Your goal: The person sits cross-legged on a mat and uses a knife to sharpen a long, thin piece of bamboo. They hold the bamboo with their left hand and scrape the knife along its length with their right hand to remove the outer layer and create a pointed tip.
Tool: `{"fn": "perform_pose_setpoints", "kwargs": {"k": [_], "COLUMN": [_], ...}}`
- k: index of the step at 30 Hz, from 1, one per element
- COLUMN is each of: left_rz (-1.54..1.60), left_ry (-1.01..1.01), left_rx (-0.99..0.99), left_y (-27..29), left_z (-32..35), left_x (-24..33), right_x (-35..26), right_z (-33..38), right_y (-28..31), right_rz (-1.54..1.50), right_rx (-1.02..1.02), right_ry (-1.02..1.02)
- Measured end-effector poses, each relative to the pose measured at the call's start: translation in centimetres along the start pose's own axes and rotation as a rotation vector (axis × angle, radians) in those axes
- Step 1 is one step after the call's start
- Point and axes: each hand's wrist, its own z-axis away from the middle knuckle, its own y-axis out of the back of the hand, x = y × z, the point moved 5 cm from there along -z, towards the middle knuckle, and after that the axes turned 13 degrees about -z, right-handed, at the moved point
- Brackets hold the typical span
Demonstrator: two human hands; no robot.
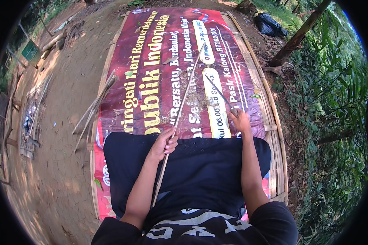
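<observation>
Leftmost, a green box (30,51) stands off across the bare ground (65,122). Nearer, loose sticks (95,107) overhang the left edge of the bamboo platform (280,153). My left grip (164,145) is closed around a long thin stick (187,92), which slants up over the red banner (122,96). Dark cloth (188,159) hides the banner's near part; shavings (194,102) litter its middle. My right grip (240,121) is clamped on a knife (223,96), its blade apart from the stick. Rightward, a leaning trunk (298,38) and greenery (339,90) crowd the side.
</observation>
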Motion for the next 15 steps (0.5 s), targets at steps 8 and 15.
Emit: {"fn": "perform_pose_setpoints", "kwargs": {"k": [8, 15], "left_rz": [0.363, 0.373], "left_ry": [-0.194, -0.238], "left_rx": [-0.109, -0.028], "left_y": [4.3, 4.7], "left_z": [3.4, 3.1], "left_x": [3.5, 3.5], "right_x": [-4.1, -3.7], "right_z": [4.3, 6.8], "right_y": [-0.5, -0.4], "right_rz": [-0.109, -0.048], "right_rx": [-0.699, -0.846], "right_ry": [-0.099, -0.146]}}
